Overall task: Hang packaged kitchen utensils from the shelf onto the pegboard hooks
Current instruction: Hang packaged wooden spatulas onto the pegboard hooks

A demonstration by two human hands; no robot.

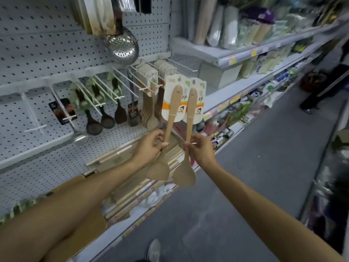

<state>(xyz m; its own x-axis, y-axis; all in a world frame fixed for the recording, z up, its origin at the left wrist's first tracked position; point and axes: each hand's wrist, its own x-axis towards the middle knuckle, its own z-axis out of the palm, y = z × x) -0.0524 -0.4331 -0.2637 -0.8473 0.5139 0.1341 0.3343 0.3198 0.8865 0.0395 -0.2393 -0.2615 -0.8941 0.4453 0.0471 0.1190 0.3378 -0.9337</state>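
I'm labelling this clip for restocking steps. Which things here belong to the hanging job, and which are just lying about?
Part of the job:
- left hand holding a carded wooden spatula
- right hand holding a second carded spatula
- pegboard hooks
- wooden spatulas already hung

Just there:
- steel skimmer
- dark spoons
- cardboard box
- goods on the right-hand shelves

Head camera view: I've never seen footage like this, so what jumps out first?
Dead centre, two wooden spatulas on white-and-orange cards are held up side by side, the left spatula pinched by the left hand and the right spatula by the right hand. Behind them, the pegboard hooks carry dark spoons and more wooden utensils. Higher up hangs a shiny perforated skimmer.
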